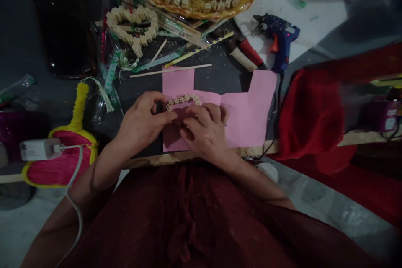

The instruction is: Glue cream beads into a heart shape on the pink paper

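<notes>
A small curved frame of pale stick pieces [183, 99] lies on a pink paper sheet [243, 119]. My left hand [141, 119] grips its left side between thumb and fingers. Over the frame's lower right, my right hand [205, 127] has its fingers bent and pressed together at the frame; whatever they pinch is hidden beneath them. The lower part of the frame is covered by both hands. Above and to the left lies a finished-looking heart of the same pale pieces [143, 41], with a tassel [127, 63].
A yellow wicker basket [201, 10] holds small stick pieces. Nearby are a blue glue gun [284, 39], red-handled pliers [249, 52], loose sticks [176, 70] and a dark phone [64, 29]. A white charger [40, 149] with cable lies at left, red cloth [310, 113] at right.
</notes>
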Motion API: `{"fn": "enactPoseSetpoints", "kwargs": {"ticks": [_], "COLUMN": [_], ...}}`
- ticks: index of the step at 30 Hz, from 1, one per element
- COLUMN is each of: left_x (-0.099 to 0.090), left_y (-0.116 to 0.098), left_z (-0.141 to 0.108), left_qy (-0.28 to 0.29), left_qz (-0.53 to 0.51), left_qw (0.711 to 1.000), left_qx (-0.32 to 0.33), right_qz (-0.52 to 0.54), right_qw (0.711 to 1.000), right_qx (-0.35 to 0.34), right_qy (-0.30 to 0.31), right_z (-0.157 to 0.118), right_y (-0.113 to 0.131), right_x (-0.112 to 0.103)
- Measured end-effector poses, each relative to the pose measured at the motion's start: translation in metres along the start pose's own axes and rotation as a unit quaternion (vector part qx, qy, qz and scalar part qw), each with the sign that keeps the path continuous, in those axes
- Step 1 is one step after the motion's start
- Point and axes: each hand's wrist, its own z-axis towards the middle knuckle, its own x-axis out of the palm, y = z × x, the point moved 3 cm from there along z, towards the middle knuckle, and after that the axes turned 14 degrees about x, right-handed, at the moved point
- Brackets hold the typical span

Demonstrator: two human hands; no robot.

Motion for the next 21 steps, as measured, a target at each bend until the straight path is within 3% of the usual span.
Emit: {"fn": "enactPoseSetpoints", "kwargs": {"ticks": [6,13,18,21], "left_x": [0.002,-0.002,-0.007,-0.007], "left_y": [0.001,0.002,0.002,0.004], "left_z": [-0.001,-0.002,-0.006,-0.008], "left_qy": [-0.017,-0.014,-0.031,-0.038], "left_qz": [-0.017,-0.020,0.017,0.045], "left_qw": [0.999,1.000,0.992,0.989], "left_qx": [-0.030,0.001,0.123,0.133], "right_qz": [0.002,-0.021,0.014,0.032], "right_qw": [1.000,0.999,0.999,0.999], "right_qx": [-0.002,-0.009,-0.027,-0.032], "right_qy": [0.005,-0.028,-0.037,-0.021], "right_z": [0.000,0.001,0.008,0.026], "right_y": [0.000,0.003,-0.004,-0.016], "right_x": [0.000,-0.003,-0.015,-0.022]}}
